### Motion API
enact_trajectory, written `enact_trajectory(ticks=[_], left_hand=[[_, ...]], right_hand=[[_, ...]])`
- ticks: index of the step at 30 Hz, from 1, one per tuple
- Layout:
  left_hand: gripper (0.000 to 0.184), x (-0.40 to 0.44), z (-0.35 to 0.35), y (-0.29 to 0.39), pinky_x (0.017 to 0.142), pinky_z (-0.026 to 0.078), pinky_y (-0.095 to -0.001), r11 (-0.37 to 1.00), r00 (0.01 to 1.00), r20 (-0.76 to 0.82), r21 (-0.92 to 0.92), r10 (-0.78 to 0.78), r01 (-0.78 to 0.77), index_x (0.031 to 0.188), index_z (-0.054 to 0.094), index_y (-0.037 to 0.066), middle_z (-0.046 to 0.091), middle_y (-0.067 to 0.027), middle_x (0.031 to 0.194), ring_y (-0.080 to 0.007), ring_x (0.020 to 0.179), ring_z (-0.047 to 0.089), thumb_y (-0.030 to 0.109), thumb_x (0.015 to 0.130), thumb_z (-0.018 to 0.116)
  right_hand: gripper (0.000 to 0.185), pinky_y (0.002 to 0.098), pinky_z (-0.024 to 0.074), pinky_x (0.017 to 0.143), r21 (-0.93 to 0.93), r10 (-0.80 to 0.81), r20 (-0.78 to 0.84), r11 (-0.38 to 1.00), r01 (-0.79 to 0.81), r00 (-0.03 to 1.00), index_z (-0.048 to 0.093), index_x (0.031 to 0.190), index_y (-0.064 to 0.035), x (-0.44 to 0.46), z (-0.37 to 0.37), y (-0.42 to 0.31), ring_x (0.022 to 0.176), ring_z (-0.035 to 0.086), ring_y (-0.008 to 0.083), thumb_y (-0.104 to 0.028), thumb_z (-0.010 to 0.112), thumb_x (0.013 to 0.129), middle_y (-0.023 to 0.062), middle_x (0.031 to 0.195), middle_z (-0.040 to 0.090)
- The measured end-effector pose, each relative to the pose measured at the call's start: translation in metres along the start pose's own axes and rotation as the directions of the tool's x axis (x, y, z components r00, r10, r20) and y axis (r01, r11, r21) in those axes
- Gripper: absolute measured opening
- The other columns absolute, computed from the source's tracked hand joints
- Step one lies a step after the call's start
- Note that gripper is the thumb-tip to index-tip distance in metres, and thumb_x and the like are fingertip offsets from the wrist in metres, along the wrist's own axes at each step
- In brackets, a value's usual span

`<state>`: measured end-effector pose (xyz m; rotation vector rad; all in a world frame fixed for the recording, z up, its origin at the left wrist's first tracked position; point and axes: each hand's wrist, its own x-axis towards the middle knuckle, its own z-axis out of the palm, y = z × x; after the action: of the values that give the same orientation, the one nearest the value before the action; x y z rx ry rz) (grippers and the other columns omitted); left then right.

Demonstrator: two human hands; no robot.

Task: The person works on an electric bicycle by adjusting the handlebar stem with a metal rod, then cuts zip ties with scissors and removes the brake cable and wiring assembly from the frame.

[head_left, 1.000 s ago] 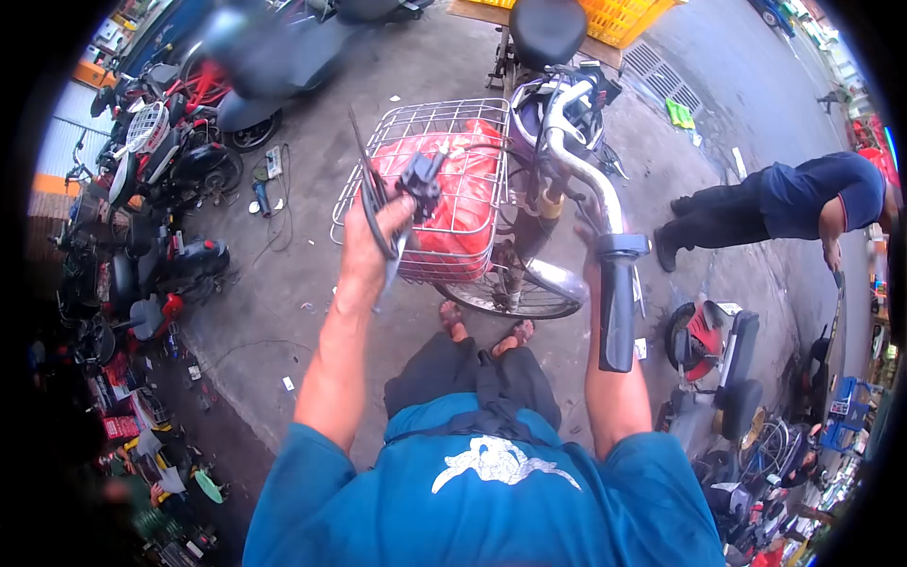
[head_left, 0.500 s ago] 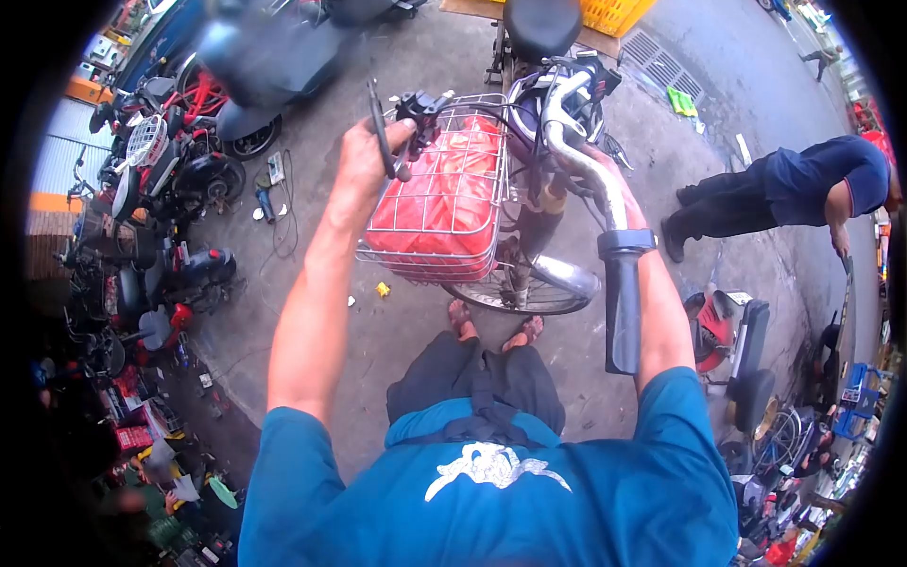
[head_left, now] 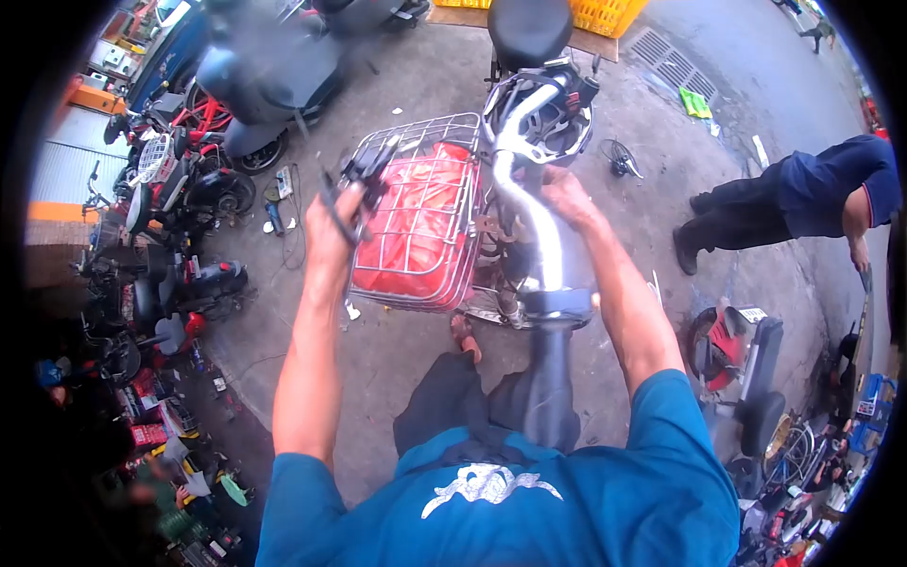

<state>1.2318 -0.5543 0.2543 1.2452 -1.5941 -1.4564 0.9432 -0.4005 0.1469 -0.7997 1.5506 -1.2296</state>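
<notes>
My left hand (head_left: 331, 231) is closed around a black brake lever (head_left: 368, 180) with its clamp, beside the wire basket (head_left: 416, 302). A red plastic bag (head_left: 420, 222) fills that basket. My right hand (head_left: 570, 197) has its fingers curled in at the bicycle's stem, under the silver handlebar (head_left: 534, 213). What those fingers grip is hidden. A black grip (head_left: 551, 378) on the handlebar's near end points toward my body, and the bicycle saddle (head_left: 531, 33) shows at the top.
Parked scooters and motorbikes (head_left: 198, 180) line the left side. A person in dark clothes (head_left: 803, 194) stands at the right. A power tool (head_left: 274, 217) with a cord lies on the ground. Yellow crates (head_left: 609, 14) stand behind the saddle; a red-and-black seat part (head_left: 723, 345) lies at lower right.
The handlebar has swung so its black grip now lies in front of my legs. My right hand has come out from behind the bar to the stem. My left hand has moved left and nearer.
</notes>
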Motion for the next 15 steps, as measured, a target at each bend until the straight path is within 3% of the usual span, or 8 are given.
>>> enact_trajectory(ticks=[2,3,5,6,10,13,14,15], left_hand=[[0.023,-0.022,-0.006,-0.003,0.043,0.042,-0.0241,1.0,0.999,-0.036,-0.008,-0.009,0.009,0.088,0.057,0.001,0.055,-0.0018,0.064,-0.0092,0.05,0.05,0.023,0.087,0.064],[0.023,-0.032,-0.009,-0.004,0.044,0.043,-0.0243,1.0,0.997,-0.07,0.002,0.015,-0.015,0.089,0.057,0.001,0.055,-0.0018,0.064,-0.0091,0.05,0.05,0.023,0.087,0.064],[0.023,-0.05,-0.006,0.004,0.045,0.046,-0.0252,0.999,0.996,-0.089,-0.017,-0.031,0.03,0.092,0.056,0.001,0.055,-0.0022,0.067,-0.0104,0.05,0.052,0.023,0.087,0.064],[0.023,-0.057,0.002,0.01,0.045,0.046,-0.0254,0.999,0.991,-0.129,-0.031,-0.043,0.039,0.092,0.056,0.001,0.055,-0.0025,0.067,-0.0108,0.051,0.053,0.022,0.088,0.063],[0.022,-0.074,0.014,-0.01,0.046,0.049,-0.0273,0.996,0.967,-0.241,0.02,-0.082,0.09,0.092,0.055,0.003,0.055,-0.003,0.07,-0.0133,0.054,0.057,0.023,0.089,0.063],[0.023,-0.075,0.012,-0.028,0.047,0.051,-0.0283,0.996,0.961,-0.272,0.055,-0.056,0.073,0.091,0.054,0.003,0.053,-0.0022,0.07,-0.0129,0.054,0.056,0.024,0.089,0.063],[0.023,-0.073,0.012,-0.031,0.047,0.051,-0.0281,0.994,0.957,-0.287,0.092,-0.038,0.067,0.091,0.055,0.003,0.053,-0.0022,0.07,-0.0126,0.054,0.055,0.024,0.089,0.064],[0.023,-0.072,0.011,-0.033,0.047,0.051,-0.028,0.99,0.954,-0.3,0.125,-0.023,0.063,0.091,0.055,0.003,0.053,-0.0022,0.07,-0.0123,0.054,0.055,0.024,0.089,0.064]], right_hand=[[0.033,0.0295,0.0494,0.076,0.014,-0.128,-0.065,0.991,0.13,0.99,0.067,0.108,-0.0024,0.019,-0.002,0.038,0.085,0.06,0.0108,-0.026,0.067,0.085,0.006,0.096,0.067],[0.028,0.03,0.0493,0.08,-0.029,-0.159,-0.102,0.987,0.157,0.982,0.066,0.109,-0.0037,0.022,0.0,0.044,0.088,0.063,0.0153,-0.019,0.063,0.086,0.0078,0.101,0.067],[0.027,0.0313,0.0485,0.085,-0.116,-0.262,-0.147,0.962,0.246,0.954,0.067,0.11,-0.0091,0.02,0.003,0.051,0.096,0.064,0.0206,-0.015,0.06,0.085,0.0082,0.107,0.067],[0.026,0.0287,0.0483,0.083,-0.206,-0.312,-0.165,0.939,0.277,0.936,0.066,0.108,-0.006,0.012,0.001,0.04,0.092,0.063,0.0165,-0.015,0.063,0.084,0.0077,0.099,0.068],[0.018,0.0352,0.0494,0.078,-0.251,-0.409,-0.278,0.904,0.346,0.869,0.064,0.098,-0.0053,0.003,0.003,0.038,0.087,0.063,0.0293,-0.015,0.06,0.084,0.013,0.094,0.065],[0.017,0.0362,0.0489,0.077,-0.191,-0.353,-0.263,0.931,0.31,0.898,0.062,0.098,-0.0042,-0.004,-0.003,0.03,0.085,0.063,0.0297,-0.014,0.06,0.084,0.0126,0.091,0.065],[0.017,0.0351,0.0489,0.073,-0.223,-0.384,-0.243,0.916,0.334,0.891,0.06,0.099,-0.0034,-0.006,-0.008,0.029,0.081,0.062,0.0232,-0.014,0.059,0.086,0.0113,0.088,0.064],[0.017,0.0343,0.0485,0.073,-0.134,-0.285,-0.213,0.956,0.261,0.935,0.06,0.099,-0.0034,-0.009,-0.011,0.027,0.08,0.061,0.0208,-0.015,0.059,0.087,0.01,0.087,0.063]])
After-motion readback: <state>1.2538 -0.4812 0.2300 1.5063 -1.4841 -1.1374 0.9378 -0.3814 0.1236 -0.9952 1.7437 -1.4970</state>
